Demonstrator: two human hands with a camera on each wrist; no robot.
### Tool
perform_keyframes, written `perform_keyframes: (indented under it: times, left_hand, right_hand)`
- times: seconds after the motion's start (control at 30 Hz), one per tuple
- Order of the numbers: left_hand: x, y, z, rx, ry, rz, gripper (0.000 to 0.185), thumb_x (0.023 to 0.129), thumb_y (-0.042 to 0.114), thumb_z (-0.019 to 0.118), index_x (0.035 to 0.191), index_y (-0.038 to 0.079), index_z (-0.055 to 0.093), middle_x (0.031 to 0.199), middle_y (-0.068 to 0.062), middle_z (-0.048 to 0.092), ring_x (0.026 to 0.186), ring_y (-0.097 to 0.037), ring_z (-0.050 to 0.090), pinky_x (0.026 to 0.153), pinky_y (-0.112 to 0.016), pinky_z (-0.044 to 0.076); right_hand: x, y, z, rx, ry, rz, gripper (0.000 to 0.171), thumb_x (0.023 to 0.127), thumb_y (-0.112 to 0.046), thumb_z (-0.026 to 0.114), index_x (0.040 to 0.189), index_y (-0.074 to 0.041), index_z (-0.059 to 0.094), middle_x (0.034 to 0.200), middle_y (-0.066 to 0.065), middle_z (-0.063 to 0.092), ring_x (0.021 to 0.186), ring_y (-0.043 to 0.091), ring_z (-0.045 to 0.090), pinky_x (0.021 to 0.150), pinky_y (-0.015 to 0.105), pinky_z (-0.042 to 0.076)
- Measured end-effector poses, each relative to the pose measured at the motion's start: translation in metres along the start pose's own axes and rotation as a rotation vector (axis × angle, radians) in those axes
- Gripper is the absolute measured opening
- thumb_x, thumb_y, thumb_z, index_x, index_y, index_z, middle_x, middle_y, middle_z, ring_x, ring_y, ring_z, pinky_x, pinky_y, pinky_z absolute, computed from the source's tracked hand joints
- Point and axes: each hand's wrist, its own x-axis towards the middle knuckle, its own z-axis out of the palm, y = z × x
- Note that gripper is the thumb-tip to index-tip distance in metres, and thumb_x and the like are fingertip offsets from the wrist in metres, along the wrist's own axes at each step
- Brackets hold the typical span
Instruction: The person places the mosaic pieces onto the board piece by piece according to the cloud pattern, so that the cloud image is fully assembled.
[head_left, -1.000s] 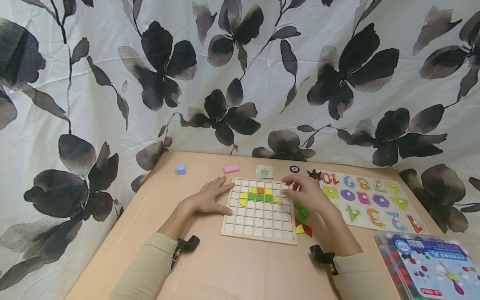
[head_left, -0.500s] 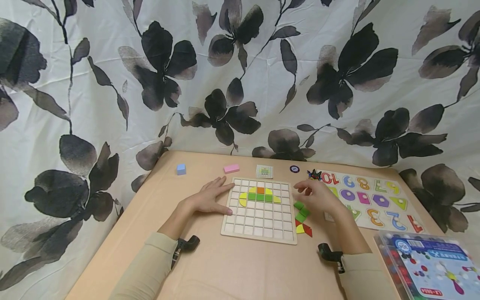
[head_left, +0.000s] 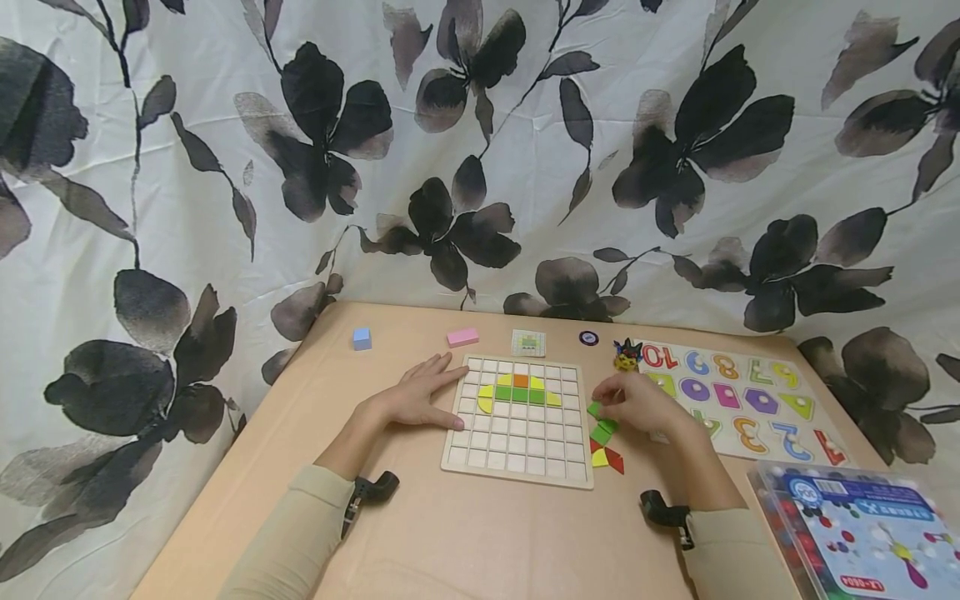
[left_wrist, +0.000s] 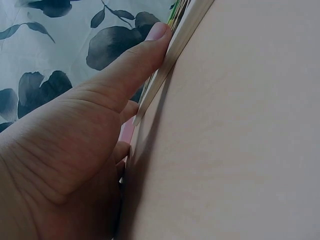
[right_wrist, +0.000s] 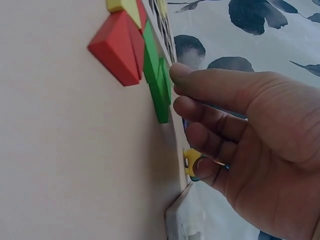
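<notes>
A pale wooden grid board (head_left: pixel 517 442) lies on the table in the head view. Yellow, orange and green pieces (head_left: pixel 520 395) form a small pattern in its upper part. My left hand (head_left: pixel 416 398) rests along the board's left edge, fingers fairly straight; its thumb (left_wrist: pixel 145 50) lies on the rim in the left wrist view. My right hand (head_left: pixel 637 404) is over green blocks (head_left: pixel 602 432) at the board's right side. In the right wrist view its fingers are loosely bent, thumb and index tips apart and right beside the green blocks (right_wrist: pixel 161 97), with nothing visible between them.
Red (head_left: pixel 615 462) and yellow (head_left: pixel 599 457) blocks lie below the green ones. Behind the board are a blue cube (head_left: pixel 362 338), a pink block (head_left: pixel 462 337), a pattern card (head_left: pixel 528 343) and a dark disc (head_left: pixel 588 338). A number puzzle (head_left: pixel 738 400) and plastic case (head_left: pixel 862 529) stand right.
My right hand has moved off the board's upper right, rightward and down to the green blocks, uncovering a small yellow-and-dark figure behind it. The left hand and the board have stayed put.
</notes>
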Motion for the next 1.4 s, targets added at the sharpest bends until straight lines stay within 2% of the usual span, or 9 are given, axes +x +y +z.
perform_keyframes:
  times: [0.17, 0.33, 0.53, 0.7, 1.1, 1.4]
  left_hand:
    - [0.0005, -0.0005, 0.0008, 0.006, -0.001, -0.002, 0.106, 0.079, 0.073, 0.076, 0.166, 0.032, 0.029, 0.176, -0.013, 0.003, 0.164, -0.033, -0.001, 0.131, -0.058, 0.003]
    - [0.0007, -0.0009, 0.0012, 0.011, 0.000, -0.003, 0.107, 0.079, 0.074, 0.075, 0.166, 0.033, 0.029, 0.176, -0.012, 0.003, 0.164, -0.033, -0.001, 0.131, -0.058, 0.003]
    - [0.0005, -0.0010, 0.0008, 0.013, 0.000, -0.001, 0.107, 0.079, 0.075, 0.075, 0.166, 0.033, 0.028, 0.176, -0.012, 0.003, 0.164, -0.033, -0.002, 0.131, -0.058, 0.003]
    - [-0.0001, -0.0002, 0.0004, 0.008, 0.000, 0.000, 0.107, 0.079, 0.074, 0.075, 0.166, 0.033, 0.029, 0.176, -0.013, 0.003, 0.164, -0.034, -0.002, 0.131, -0.058, 0.003]
    - [-0.0002, -0.0002, -0.0004, 0.000, 0.001, -0.001, 0.106, 0.079, 0.074, 0.075, 0.166, 0.032, 0.029, 0.176, -0.012, 0.004, 0.164, -0.033, -0.002, 0.130, -0.059, 0.003]
    - [-0.0005, -0.0008, 0.0006, 0.000, 0.002, 0.002, 0.106, 0.079, 0.074, 0.075, 0.165, 0.032, 0.029, 0.176, -0.013, 0.004, 0.164, -0.033, -0.002, 0.130, -0.059, 0.003]
  right_hand:
    - [0.0005, -0.0020, 0.0035, 0.039, -0.013, 0.010, 0.024, 0.092, -0.011, 0.079, 0.115, -0.005, 0.076, 0.102, 0.006, 0.073, 0.092, 0.022, 0.058, 0.077, 0.027, 0.053]
    - [0.0010, -0.0028, 0.0051, 0.028, -0.009, -0.007, 0.021, 0.092, -0.009, 0.079, 0.112, -0.005, 0.077, 0.097, 0.005, 0.072, 0.088, 0.021, 0.058, 0.076, 0.028, 0.052]
    - [0.0019, -0.0013, 0.0062, 0.016, 0.003, -0.023, 0.014, 0.090, -0.008, 0.080, 0.103, -0.010, 0.075, 0.090, 0.003, 0.065, 0.088, 0.022, 0.056, 0.075, 0.028, 0.050]
    - [0.0031, 0.0000, 0.0074, 0.026, 0.014, -0.038, 0.016, 0.089, -0.010, 0.082, 0.100, -0.011, 0.071, 0.091, 0.004, 0.064, 0.089, 0.022, 0.057, 0.076, 0.028, 0.051]
    - [0.0023, -0.0005, 0.0049, 0.018, 0.050, -0.041, 0.012, 0.093, -0.006, 0.077, 0.101, -0.014, 0.073, 0.095, 0.003, 0.068, 0.091, 0.022, 0.060, 0.078, 0.025, 0.054]
    - [0.0032, -0.0005, 0.0023, -0.019, 0.108, -0.073, 0.016, 0.093, -0.008, 0.076, 0.109, -0.012, 0.074, 0.097, 0.003, 0.068, 0.092, 0.022, 0.058, 0.081, 0.029, 0.053]
